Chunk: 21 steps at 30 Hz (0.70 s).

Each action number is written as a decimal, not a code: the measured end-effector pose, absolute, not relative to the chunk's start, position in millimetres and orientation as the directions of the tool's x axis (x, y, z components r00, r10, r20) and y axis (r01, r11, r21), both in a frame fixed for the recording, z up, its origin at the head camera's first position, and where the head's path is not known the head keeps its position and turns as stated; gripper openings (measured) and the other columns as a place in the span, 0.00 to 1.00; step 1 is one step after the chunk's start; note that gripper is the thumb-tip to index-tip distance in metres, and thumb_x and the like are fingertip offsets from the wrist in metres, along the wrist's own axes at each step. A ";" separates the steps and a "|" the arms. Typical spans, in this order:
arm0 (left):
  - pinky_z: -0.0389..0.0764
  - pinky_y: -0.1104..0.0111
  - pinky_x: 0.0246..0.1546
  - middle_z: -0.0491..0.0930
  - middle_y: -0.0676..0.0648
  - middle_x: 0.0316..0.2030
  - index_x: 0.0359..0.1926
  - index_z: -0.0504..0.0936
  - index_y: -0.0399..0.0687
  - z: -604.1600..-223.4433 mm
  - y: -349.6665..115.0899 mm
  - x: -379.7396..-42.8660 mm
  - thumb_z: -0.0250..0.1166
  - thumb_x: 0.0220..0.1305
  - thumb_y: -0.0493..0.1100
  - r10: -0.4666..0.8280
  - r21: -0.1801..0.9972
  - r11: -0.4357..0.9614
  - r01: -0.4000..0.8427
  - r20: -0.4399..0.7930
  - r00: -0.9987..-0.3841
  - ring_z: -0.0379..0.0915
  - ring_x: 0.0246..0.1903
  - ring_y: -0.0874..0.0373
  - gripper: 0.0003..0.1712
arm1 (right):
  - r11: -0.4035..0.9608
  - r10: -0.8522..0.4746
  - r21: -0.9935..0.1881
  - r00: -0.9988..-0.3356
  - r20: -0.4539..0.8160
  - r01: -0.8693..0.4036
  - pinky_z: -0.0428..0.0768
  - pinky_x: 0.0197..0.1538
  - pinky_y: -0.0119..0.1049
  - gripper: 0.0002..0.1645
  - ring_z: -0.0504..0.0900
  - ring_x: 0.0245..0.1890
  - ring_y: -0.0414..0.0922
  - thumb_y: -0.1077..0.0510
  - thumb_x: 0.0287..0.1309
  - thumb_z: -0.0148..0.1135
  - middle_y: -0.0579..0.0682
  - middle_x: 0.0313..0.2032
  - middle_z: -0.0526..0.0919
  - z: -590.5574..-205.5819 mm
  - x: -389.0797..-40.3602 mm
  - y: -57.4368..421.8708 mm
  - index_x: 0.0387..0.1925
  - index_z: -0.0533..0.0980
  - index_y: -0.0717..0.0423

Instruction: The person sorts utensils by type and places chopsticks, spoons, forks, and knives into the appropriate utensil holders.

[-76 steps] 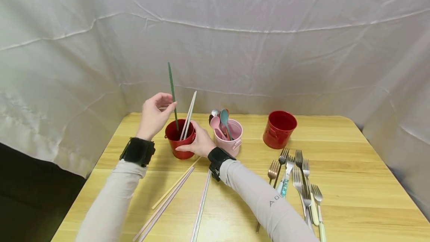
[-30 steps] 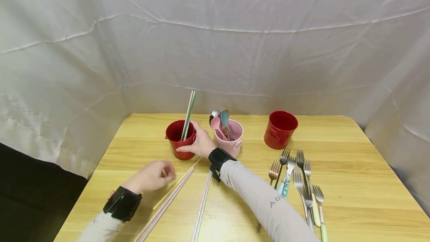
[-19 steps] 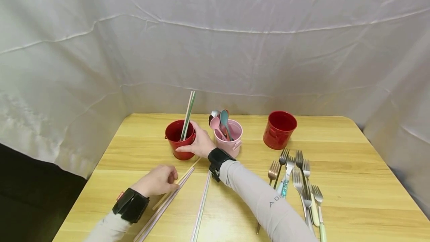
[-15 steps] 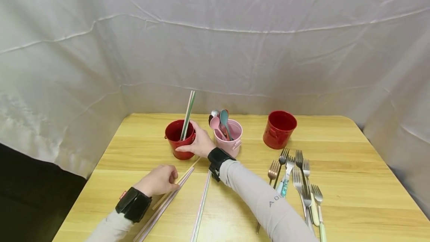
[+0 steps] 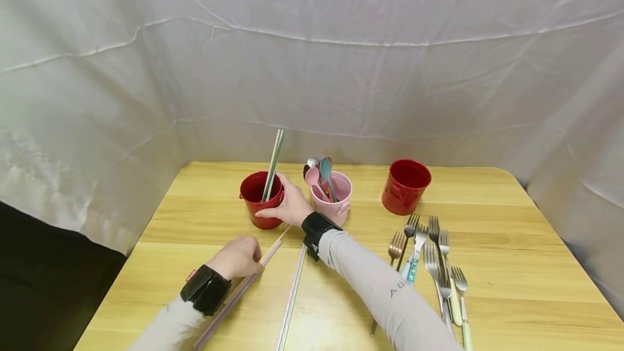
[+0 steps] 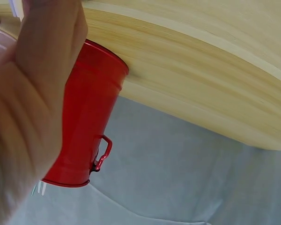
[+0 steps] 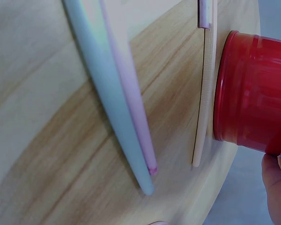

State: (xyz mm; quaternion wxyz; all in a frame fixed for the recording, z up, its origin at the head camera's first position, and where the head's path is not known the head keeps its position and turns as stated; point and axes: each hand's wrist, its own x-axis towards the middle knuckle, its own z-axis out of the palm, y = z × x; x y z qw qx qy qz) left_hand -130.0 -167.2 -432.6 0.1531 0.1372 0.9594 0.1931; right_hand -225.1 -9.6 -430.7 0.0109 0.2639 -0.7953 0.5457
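My right hand [image 5: 290,207] grips a small red metal bucket [image 5: 265,220] by its side, thumb on the front wall; the other fingers are mostly hidden behind it. White and green chopsticks [image 5: 273,167] lean upright inside the bucket. In front of it, my left hand [image 5: 238,258] is low over the table with curled fingers on a bundle of loose chopsticks [image 5: 239,294], pink and tan. Its fingertips are partly hidden. The tan chopstick [image 7: 204,103] lies beside the bucket's base in the right wrist view. A pink and pale green pair [image 5: 292,299] lies farther right.
A pink bucket [image 5: 333,211] with several spoons [image 5: 325,169] stands close to the right hand. Another red bucket [image 5: 403,196] stands right of that. Several forks [image 5: 434,264] are spread on the wooden table [image 5: 526,264]. A pale cloth [image 5: 341,85] hangs behind.
The left hand let go of the green chopstick in the red bucket, came down to the loose chopsticks and shifted slightly right. The right hand stays on the bucket.
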 end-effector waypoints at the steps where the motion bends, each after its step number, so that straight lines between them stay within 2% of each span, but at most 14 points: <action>1: 0.76 0.61 0.32 0.74 0.52 0.22 0.23 0.77 0.44 -431.9 -166.8 -129.9 0.74 0.43 0.40 0.317 0.410 0.890 0.198 -0.248 -0.915 0.69 0.26 0.56 0.12 | 0.272 -0.408 -0.860 -0.861 0.304 -0.432 0.75 0.57 0.39 0.50 0.76 0.52 0.47 0.57 0.36 0.79 0.54 0.54 0.76 -435.9 -228.6 -10.0 0.62 0.62 0.58; 4: 0.76 0.61 0.32 0.74 0.52 0.22 0.23 0.76 0.44 -430.4 -166.2 -129.2 0.73 0.44 0.40 0.308 0.401 0.897 0.185 -0.267 -0.913 0.69 0.26 0.56 0.12 | 0.284 -0.408 -0.859 -0.864 0.294 -0.426 0.74 0.57 0.35 0.52 0.75 0.52 0.41 0.52 0.35 0.79 0.47 0.54 0.76 -449.2 -237.6 -11.1 0.63 0.61 0.51; 8: 0.76 0.61 0.33 0.74 0.51 0.23 0.23 0.76 0.44 -428.9 -166.6 -127.9 0.73 0.45 0.41 0.301 0.385 0.905 0.179 -0.286 -0.910 0.69 0.27 0.56 0.12 | 0.268 -0.409 -0.864 -0.863 0.298 -0.425 0.75 0.56 0.34 0.52 0.75 0.51 0.40 0.50 0.34 0.80 0.44 0.54 0.76 -456.5 -243.2 -11.5 0.62 0.62 0.49; 21: 0.71 0.64 0.28 0.71 0.52 0.21 0.21 0.75 0.47 -432.4 -174.6 -126.9 0.71 0.51 0.41 0.324 0.415 0.890 0.190 -0.281 -0.904 0.66 0.25 0.57 0.12 | 0.302 -0.406 -0.866 -0.876 0.261 -0.398 0.74 0.56 0.33 0.52 0.75 0.52 0.39 0.50 0.34 0.79 0.43 0.54 0.76 -452.2 -239.9 -11.1 0.63 0.62 0.48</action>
